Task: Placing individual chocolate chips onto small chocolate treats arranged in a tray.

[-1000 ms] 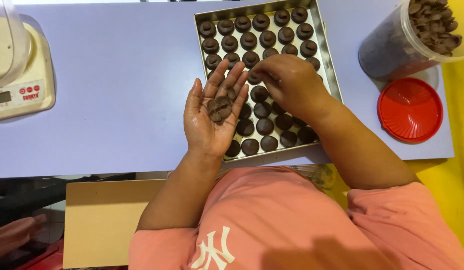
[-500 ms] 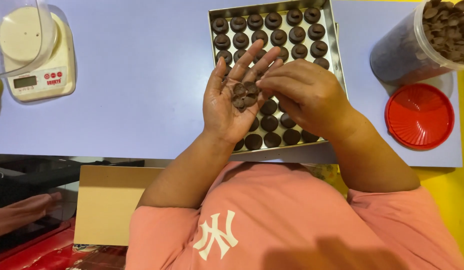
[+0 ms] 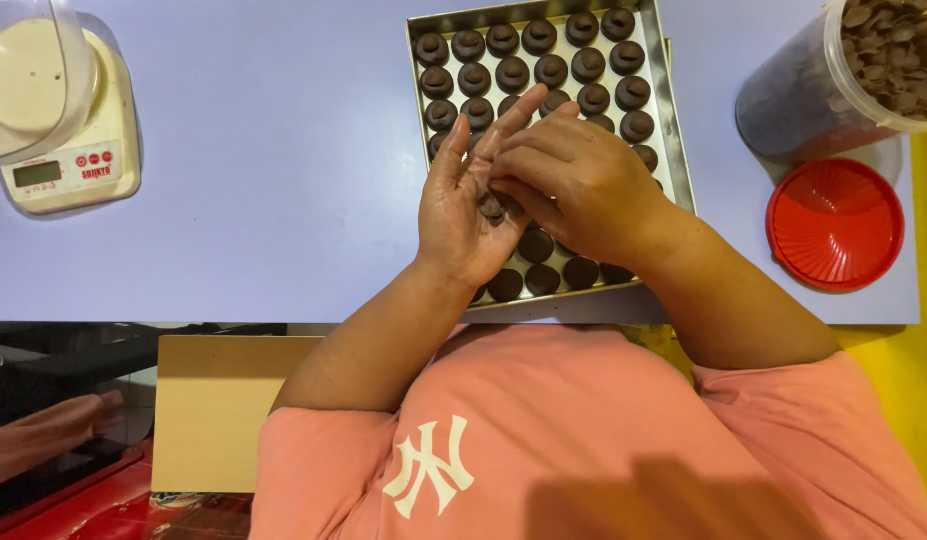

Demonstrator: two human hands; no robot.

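My left hand (image 3: 466, 212) is held palm up over the near part of a metal tray (image 3: 676, 150), with a few dark chocolate chips (image 3: 494, 207) lying in the palm. My right hand (image 3: 582, 182) lies over it, fingertips curled down onto those chips; whether it grips one I cannot tell. The tray holds rows of dark round chocolate cookie pieces (image 3: 551, 70), each topped with a chip. My hands hide the middle rows.
A clear tub of chocolate chips (image 3: 844, 75) stands at the right, its red lid (image 3: 835, 224) lying beside it. A white kitchen scale (image 3: 59, 130) with a clear bowl sits at the left of the pale lilac table (image 3: 264, 160). Another person's hand (image 3: 44, 435) shows lower left.
My right hand has moved from the tray onto my left palm, its fingers now on the chips. The view has shifted, so everything sits further right and lower in the picture.
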